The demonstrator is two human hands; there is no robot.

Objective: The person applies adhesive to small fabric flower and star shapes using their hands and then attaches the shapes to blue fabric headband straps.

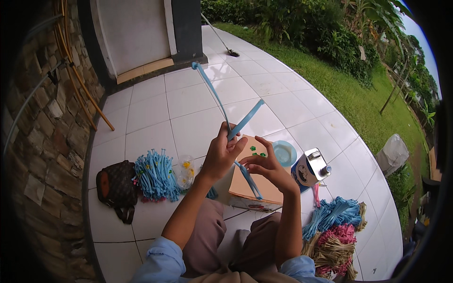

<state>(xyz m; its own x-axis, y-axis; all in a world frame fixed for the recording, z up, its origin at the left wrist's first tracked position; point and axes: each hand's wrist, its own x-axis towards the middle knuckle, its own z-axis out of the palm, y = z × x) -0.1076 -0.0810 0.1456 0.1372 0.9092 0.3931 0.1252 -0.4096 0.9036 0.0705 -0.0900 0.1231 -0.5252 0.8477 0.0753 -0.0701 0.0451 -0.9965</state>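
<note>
My left hand (221, 154) is closed on a light-blue strap (248, 119) of narrow, ribbon-like strip. Two lengths stick up from the fist in a V, the longer one ending in a small knob. Lower down, my right hand (270, 169) pinches a blue tail (250, 181) hanging below the left hand. Whether it belongs to the same piece is hidden by the fingers. Both hands are above a box (236, 187) with a tan top. Several small green flower-shaped pieces (253, 148) lie there. Beside it are a pale-blue round dish (285, 153) and a metal can (311, 165) with a capped spout.
Left of the box are a clear plastic bag (185, 175) with yellow pieces, a pile of blue straps (155, 177) and a dark brown backpack (117, 186). Blue bundles (337, 212) and pink and beige bundles (336, 245) lie to the right. A broom (231, 53) rests farther back.
</note>
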